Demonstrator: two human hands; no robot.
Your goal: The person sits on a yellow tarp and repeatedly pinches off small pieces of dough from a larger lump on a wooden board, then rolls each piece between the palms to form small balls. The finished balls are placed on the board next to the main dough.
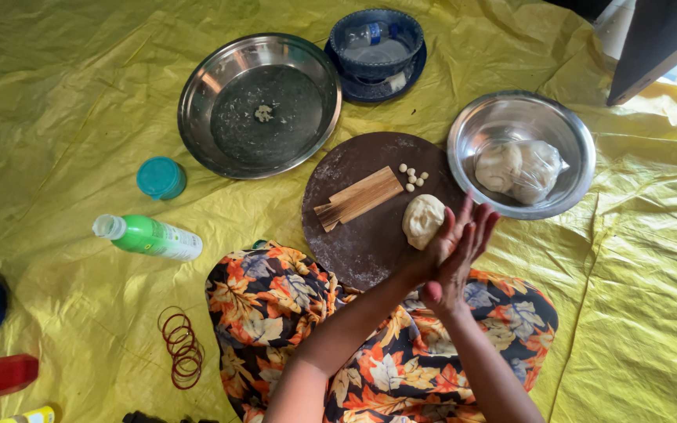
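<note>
The left hand [450, 239] and the right hand [464, 262] are pressed palm to palm above the person's lap, fingers stretched out straight and pointing up and away. Whether anything lies between the palms cannot be told, since the hands hide that space. Just beside the fingertips, a pale lump of dough [422, 220] rests on the right part of a round dark rolling board [354, 243]. On the same board lie a bundle of flat wooden sticks [358, 198] and a cluster of tiny dough balls [413, 178] near the far edge. To the right of the board, a steel bowl [573, 129] holds dough in a clear plastic bag [523, 170]. Behind the board sits a wide steel plate [197, 102] dusted with flour, and a blue bowl [413, 31] on a blue saucer. Everything rests on a yellow sheet [64, 94] spread over the floor, with a green bottle [150, 236], a teal lid [161, 178] and red bangles [182, 346] to the left.
</note>
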